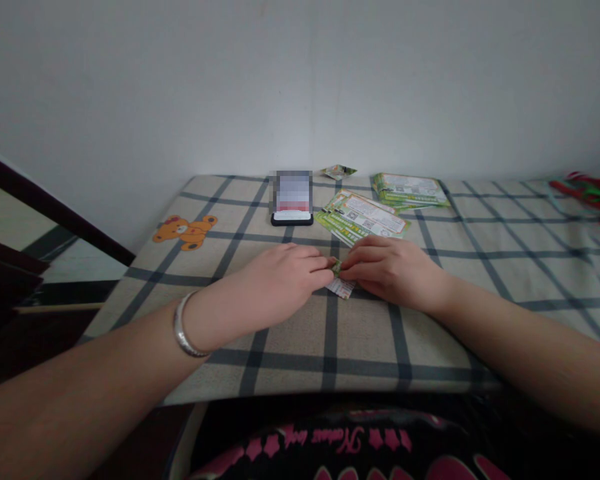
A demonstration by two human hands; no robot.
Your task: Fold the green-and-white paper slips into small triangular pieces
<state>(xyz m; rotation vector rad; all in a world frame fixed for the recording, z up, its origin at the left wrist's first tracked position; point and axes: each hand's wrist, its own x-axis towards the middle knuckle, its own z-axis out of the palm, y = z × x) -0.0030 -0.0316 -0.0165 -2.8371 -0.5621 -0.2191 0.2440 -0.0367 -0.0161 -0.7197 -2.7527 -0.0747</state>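
A small folded piece of printed paper (341, 288) lies on the checked tablecloth (300, 347), pinched between my two hands. My left hand (285, 277), with a silver bangle at the wrist, has its fingertips closed on the paper's left side. From the right, my right hand (393, 270) presses its gathered fingertips on the other side. Fingers cover much of the paper, so its full shape is hidden. Just beyond my hands lies a fanned pile of green-and-white printed leaflets (365, 217).
Behind stand a second leaflet stack (413, 190), a small folded paper shape (339, 172) and a phone (293, 198) near the wall. A bear cutout (185, 232) lies at left. Red and green items (593, 193) sit far right. The table's front edge is close to my lap.
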